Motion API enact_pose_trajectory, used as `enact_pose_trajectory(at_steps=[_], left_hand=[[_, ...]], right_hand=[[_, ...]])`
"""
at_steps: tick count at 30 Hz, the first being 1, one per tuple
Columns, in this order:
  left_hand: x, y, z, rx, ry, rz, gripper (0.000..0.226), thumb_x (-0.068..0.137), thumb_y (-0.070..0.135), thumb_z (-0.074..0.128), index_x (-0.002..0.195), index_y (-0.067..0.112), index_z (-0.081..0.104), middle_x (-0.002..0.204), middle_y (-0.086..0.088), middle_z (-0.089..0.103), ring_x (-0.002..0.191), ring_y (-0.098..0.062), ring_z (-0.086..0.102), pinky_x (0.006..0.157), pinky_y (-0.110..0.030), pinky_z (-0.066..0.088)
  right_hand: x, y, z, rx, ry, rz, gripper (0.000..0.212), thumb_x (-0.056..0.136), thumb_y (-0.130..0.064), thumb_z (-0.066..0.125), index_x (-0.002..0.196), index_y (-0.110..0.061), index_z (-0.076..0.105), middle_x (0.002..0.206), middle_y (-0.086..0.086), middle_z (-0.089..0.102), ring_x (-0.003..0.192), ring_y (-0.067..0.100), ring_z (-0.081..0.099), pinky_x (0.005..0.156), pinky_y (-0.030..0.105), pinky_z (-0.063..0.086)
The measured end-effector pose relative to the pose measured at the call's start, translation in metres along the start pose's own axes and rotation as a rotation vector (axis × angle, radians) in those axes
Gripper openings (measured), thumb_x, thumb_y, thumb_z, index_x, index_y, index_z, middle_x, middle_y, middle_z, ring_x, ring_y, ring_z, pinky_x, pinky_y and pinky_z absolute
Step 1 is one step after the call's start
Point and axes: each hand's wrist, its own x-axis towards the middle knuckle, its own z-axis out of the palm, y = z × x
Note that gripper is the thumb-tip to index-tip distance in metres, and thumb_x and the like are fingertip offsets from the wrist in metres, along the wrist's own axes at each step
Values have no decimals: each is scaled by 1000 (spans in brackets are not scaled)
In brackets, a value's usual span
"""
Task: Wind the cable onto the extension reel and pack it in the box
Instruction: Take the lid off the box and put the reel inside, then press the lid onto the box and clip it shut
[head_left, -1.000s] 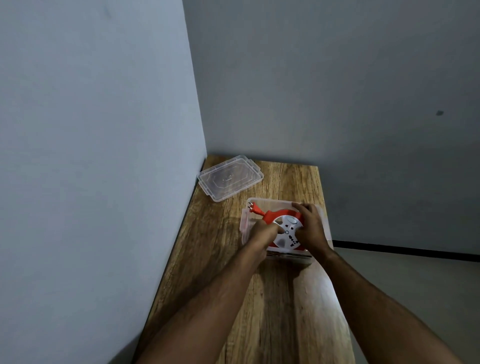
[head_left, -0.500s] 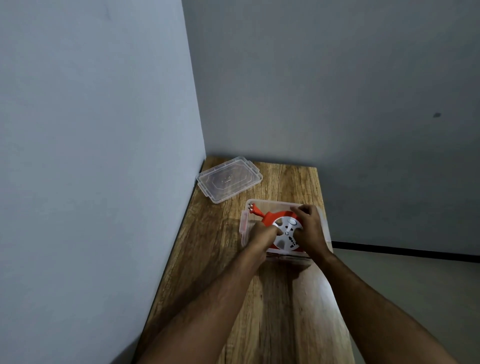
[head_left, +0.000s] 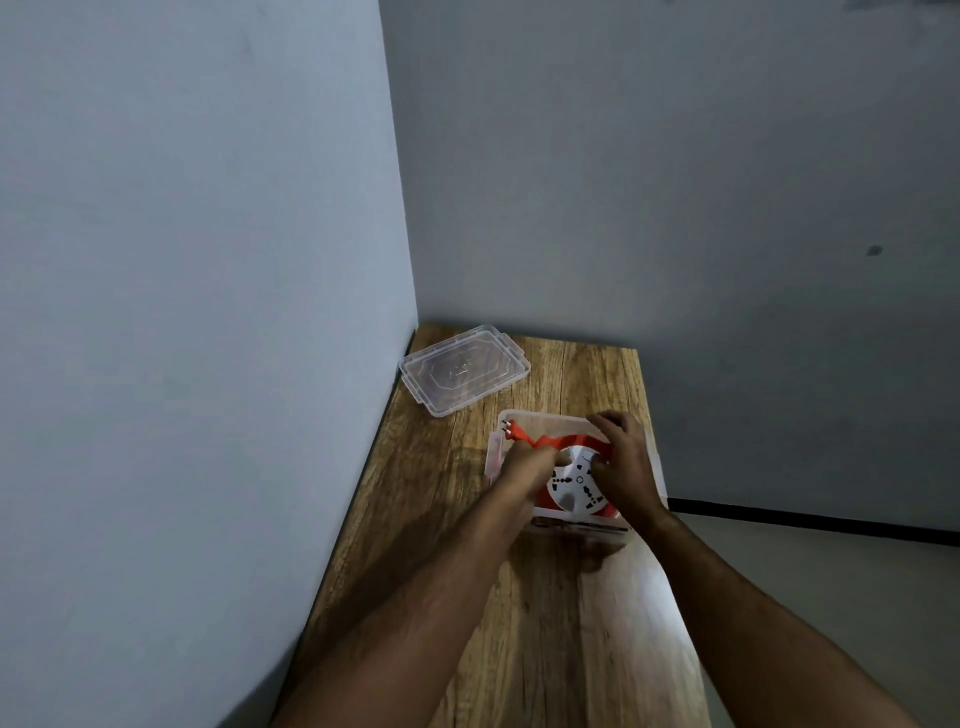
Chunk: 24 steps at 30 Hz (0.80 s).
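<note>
A clear plastic box (head_left: 545, 418) stands on the wooden table (head_left: 550, 623). Inside it lies the extension reel (head_left: 574, 483), white-faced with dark sockets and wound with orange cable. The orange plug (head_left: 514, 432) sticks out toward the box's far left corner. My left hand (head_left: 524, 467) grips the reel's left edge with curled fingers. My right hand (head_left: 621, 462) curls over the reel's right and far edge. Both hands hide much of the reel's rim.
The box's clear lid (head_left: 464, 368) lies at the table's far left corner, against the left wall (head_left: 182, 312). A second wall runs behind the table. The table's right edge drops to the floor (head_left: 831, 582).
Both hands have shifted slightly on the reel inside the box; the left hand has slid in closer over the reel's left side. The reel sits a little lower in the box.
</note>
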Motion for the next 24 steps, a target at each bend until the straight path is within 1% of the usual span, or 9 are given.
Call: enact_pose_trajectory(at_steps=[2, 5, 7, 8, 11, 14, 16, 19, 24], left_hand=[[-1, 11, -4, -27, -28, 18, 42, 75, 27, 73, 115, 16, 67, 101, -9, 76, 96, -29, 72, 87, -48, 59], [-5, 33, -17, -77, -31, 97, 18, 89, 20, 66, 104, 10, 69, 85, -9, 77, 79, -21, 76, 80, -37, 62], [-4, 48, -28, -127, 16, 134, 18, 92, 18, 66, 106, 8, 68, 90, -10, 74, 74, -18, 74, 72, -33, 62], [-1, 54, -34, -144, 45, 159, 19, 91, 19, 67, 107, 8, 68, 96, -11, 73, 81, -20, 73, 76, -36, 62], [5, 70, -57, -216, 153, 186, 38, 82, 26, 71, 115, 9, 67, 107, -11, 72, 97, -26, 69, 85, -45, 60], [21, 77, -81, -216, 250, 226, 36, 87, 24, 67, 120, 9, 68, 104, -2, 72, 96, -18, 66, 82, -36, 57], [31, 81, -96, -224, 279, 225, 34, 92, 21, 63, 123, 9, 66, 113, -6, 72, 101, -21, 66, 85, -37, 58], [43, 89, -113, -242, 304, 204, 31, 97, 16, 58, 126, 8, 62, 117, -6, 67, 100, -23, 63, 71, -31, 54], [75, 93, -134, -270, 368, 155, 33, 99, 12, 56, 130, 4, 60, 117, -11, 65, 78, -16, 57, 54, -21, 44]], right_hand=[[8, -6, -3, 7, 5, -21, 62, 78, 13, 62, 134, -11, 58, 134, 5, 49, 126, 14, 42, 100, 24, 40], [23, -19, -6, 34, 1, -45, 61, 79, 13, 61, 135, -9, 57, 136, 5, 48, 126, 8, 38, 97, 9, 31], [35, -28, -7, 31, 2, -77, 63, 78, 15, 61, 136, -9, 57, 137, 6, 49, 127, 10, 39, 95, 2, 26], [42, -33, -7, 28, 1, -94, 64, 78, 16, 61, 137, -9, 56, 138, 6, 49, 128, 11, 39, 95, 2, 25], [63, -46, -7, 35, 1, -126, 65, 78, 16, 62, 138, -8, 56, 138, 7, 50, 128, 11, 39, 101, 10, 28], [84, -56, -3, 41, -4, -159, 63, 78, 15, 62, 137, -7, 56, 139, 11, 51, 131, 19, 41, 106, 28, 33], [98, -61, 3, 65, -20, -151, 63, 79, 14, 63, 137, -7, 55, 141, 11, 50, 132, 24, 41, 104, 28, 30], [121, -67, 14, 74, -31, -142, 64, 78, 13, 65, 137, -7, 55, 139, 12, 52, 131, 26, 43, 102, 28, 32], [157, -70, 41, 89, -81, -127, 61, 80, 10, 66, 137, -6, 54, 138, 12, 51, 130, 26, 45, 106, 36, 40]])
